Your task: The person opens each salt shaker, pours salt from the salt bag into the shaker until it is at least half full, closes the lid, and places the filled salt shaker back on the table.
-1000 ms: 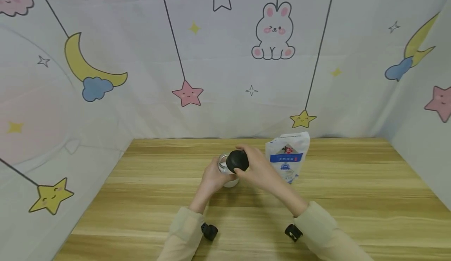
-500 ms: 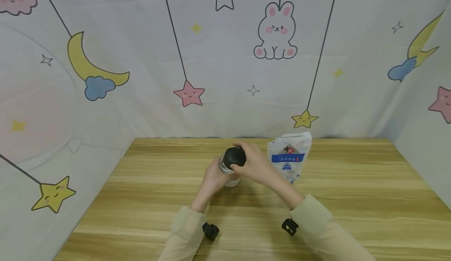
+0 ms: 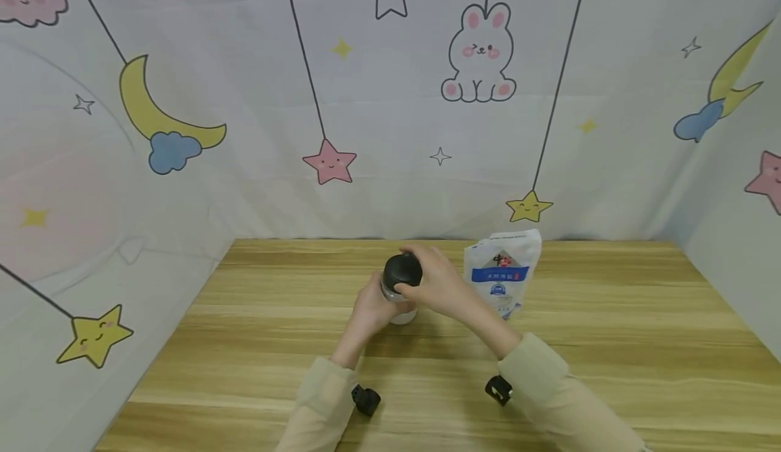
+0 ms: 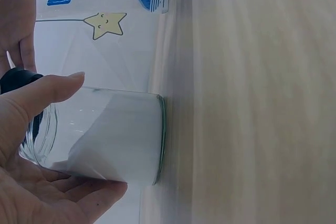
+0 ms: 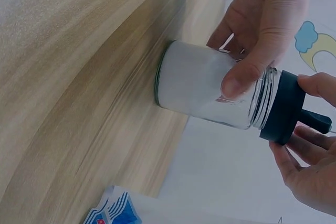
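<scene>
A clear glass jar (image 5: 189, 85) of white powder or fine grains stands on the wooden table. My left hand (image 3: 371, 303) grips it around the upper body, thumb on one side and fingers on the other in the left wrist view. A black lid (image 3: 403, 272) sits over the jar's mouth. My right hand (image 3: 441, 286) holds this lid by its rim between thumb and fingertips. In the right wrist view a short black stem (image 5: 315, 121) sticks out of the lid's top, and the glass screw threads (image 5: 265, 98) show just below its edge.
A white and blue pouch (image 3: 502, 269) with Chinese print stands right of the jar, near my right hand. Behind the wooden table (image 3: 274, 343) hangs a white cloth (image 3: 390, 113) printed with stars, moons and a rabbit. Black wrist cameras (image 3: 366, 400) are at both cuffs.
My right hand has brought the lid left and down, from beside the jar's open mouth onto it. The left hand keeps its grip on the jar. The head view has shifted slightly.
</scene>
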Demonstrator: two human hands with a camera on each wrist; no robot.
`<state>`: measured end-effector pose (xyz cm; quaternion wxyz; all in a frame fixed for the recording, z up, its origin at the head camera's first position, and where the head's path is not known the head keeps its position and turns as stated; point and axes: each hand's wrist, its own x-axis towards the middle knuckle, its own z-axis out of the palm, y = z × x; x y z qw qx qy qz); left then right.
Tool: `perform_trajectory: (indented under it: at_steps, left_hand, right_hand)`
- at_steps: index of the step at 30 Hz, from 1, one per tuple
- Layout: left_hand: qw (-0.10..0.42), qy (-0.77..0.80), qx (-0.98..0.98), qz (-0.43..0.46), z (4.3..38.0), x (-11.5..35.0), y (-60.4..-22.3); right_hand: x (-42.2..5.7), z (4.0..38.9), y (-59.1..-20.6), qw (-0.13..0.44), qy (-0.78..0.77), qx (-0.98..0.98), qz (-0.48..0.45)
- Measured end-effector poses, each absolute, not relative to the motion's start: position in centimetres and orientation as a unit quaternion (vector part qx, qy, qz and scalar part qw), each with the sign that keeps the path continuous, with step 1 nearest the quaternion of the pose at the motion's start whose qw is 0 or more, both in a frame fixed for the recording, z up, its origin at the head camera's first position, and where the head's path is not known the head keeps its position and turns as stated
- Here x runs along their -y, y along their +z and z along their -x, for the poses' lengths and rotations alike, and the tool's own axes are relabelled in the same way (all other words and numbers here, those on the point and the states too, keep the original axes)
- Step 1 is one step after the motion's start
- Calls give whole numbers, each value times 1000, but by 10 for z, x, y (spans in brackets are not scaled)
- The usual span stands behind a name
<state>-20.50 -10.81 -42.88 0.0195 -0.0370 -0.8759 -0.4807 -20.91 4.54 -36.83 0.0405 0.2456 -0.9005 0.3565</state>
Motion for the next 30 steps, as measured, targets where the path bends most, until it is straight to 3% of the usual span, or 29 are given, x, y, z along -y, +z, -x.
perform_trajectory:
  at_steps: [30]
  left_hand:
    - [20,-487,871,58,205,109,-430]
  right_hand:
    - [-38,217,-370,29,333,902,-272]
